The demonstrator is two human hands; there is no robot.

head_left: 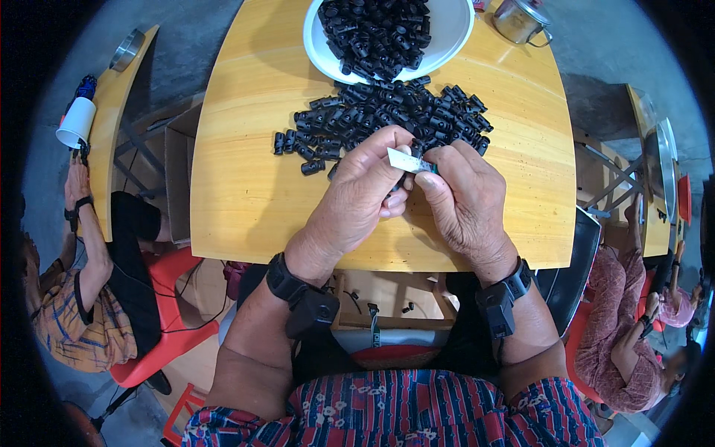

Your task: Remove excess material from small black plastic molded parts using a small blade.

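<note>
My left hand [357,194] is closed, its thumb and fingers pinching a small black cord lock [416,147] that the fingers mostly hide. In my right hand [468,195] is a small knife [408,161] with a pale, slant-tipped blade. The blade points left, across the left fingertips, and a bit of green shows by the right thumb. Both hands are raised over the near half of the wooden table. Just beyond them lies a loose heap of black cord locks [357,112].
A white basin [316,58] piled with more cord locks stands at the far side of the table [246,164]. A metal mug [521,21] is at the far right. People sit at side tables left and right; a white cup [76,123] is at the left.
</note>
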